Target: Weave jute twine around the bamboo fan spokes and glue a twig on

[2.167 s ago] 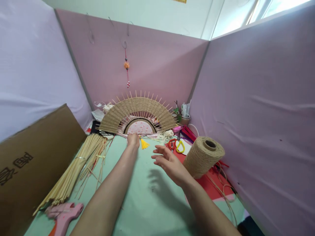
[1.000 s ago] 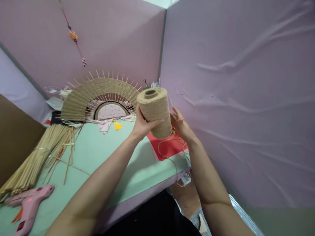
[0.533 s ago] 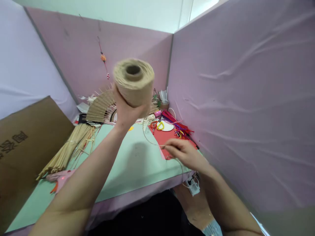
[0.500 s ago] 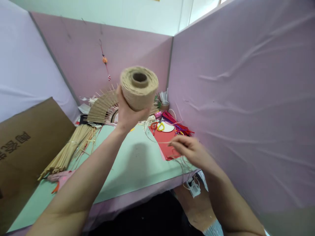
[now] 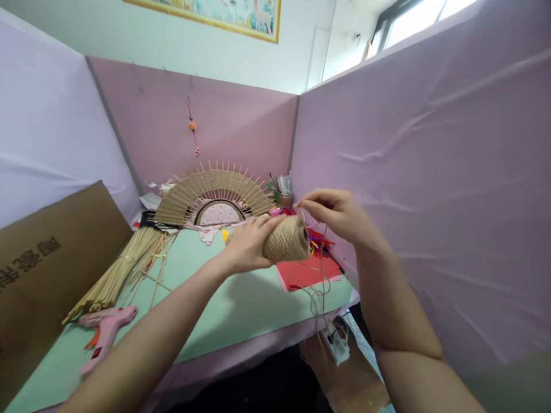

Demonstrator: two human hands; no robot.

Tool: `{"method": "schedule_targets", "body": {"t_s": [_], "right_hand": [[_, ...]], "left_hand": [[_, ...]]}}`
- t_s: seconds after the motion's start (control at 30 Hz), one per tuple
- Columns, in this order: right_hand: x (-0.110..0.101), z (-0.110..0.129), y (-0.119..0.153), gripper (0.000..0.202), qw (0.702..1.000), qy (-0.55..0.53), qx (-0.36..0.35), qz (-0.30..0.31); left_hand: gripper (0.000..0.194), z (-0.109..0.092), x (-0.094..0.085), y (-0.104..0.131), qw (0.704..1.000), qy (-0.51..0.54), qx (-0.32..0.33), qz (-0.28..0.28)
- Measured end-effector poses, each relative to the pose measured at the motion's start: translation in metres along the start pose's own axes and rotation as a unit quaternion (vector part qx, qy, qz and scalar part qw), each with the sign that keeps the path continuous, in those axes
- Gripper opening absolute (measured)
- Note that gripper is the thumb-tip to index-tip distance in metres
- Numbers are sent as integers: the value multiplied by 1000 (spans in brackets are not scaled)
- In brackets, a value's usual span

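Note:
My left hand point(image 5: 249, 244) is wrapped round a thick roll of twine point(image 5: 287, 240), which lies on its side in the air above the table, its hollow end facing right. Just right of the roll and a little higher, my right hand point(image 5: 329, 211) pinches the twine strand between thumb and fingers. From there the loose twine point(image 5: 323, 269) hangs down in loops past red sheets point(image 5: 307, 272) and over the table's front edge.
A woven fan shape point(image 5: 215, 178) stands at the back. Bundled sticks point(image 5: 123, 261), a pink glue gun point(image 5: 109, 332) and a cardboard box point(image 5: 55, 275) are on the left. A pot point(image 5: 284, 199) sits in the back corner, and a power strip point(image 5: 336, 341) hangs below the edge.
The roll has come down and tipped from upright onto its side in my left hand. My right hand has risen with the strand. The view has tilted up, showing more wall and the glue gun.

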State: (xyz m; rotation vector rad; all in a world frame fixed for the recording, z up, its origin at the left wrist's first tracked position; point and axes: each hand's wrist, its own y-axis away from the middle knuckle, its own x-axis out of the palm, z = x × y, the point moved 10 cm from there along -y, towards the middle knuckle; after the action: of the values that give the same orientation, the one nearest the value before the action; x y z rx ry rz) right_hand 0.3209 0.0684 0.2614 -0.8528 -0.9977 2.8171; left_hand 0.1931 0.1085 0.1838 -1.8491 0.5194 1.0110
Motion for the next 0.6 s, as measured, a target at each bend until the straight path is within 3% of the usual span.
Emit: {"method": "schedule_targets", "body": {"t_s": [0.07, 0.13, 0.23, 0.3, 0.37, 0.47, 0.53, 0.6], "right_hand": [[10, -27, -15, 22, 999, -10, 25, 25], [23, -66, -15, 23, 994, -58, 84, 38], [49, -119, 13, 24, 976, -135, 172, 24], [67, -134, 42, 24, 969, -120, 214, 28], [85, -123, 68, 26, 969, -85, 218, 78], [91, -69, 88, 28, 976, -27, 139, 168], [71, -42, 82, 29, 982, -23, 103, 160], [38, -37, 63, 28, 991, -60, 86, 87]], "left_hand": [[88, -20, 3, 7, 998, -11, 46, 33], [90, -31, -3, 11, 997, 22, 67, 31], [97, -32, -22, 8, 995, 78, 63, -10], [101, -19, -35, 2, 996, 62, 29, -54], [100, 1, -40, -4, 996, -17, -37, -81], [87, 22, -33, -9, 977, -178, -101, -53], [85, 16, -15, -9, 970, -236, -64, 6], [88, -3, 5, -5, 973, -217, 12, 75]]}}
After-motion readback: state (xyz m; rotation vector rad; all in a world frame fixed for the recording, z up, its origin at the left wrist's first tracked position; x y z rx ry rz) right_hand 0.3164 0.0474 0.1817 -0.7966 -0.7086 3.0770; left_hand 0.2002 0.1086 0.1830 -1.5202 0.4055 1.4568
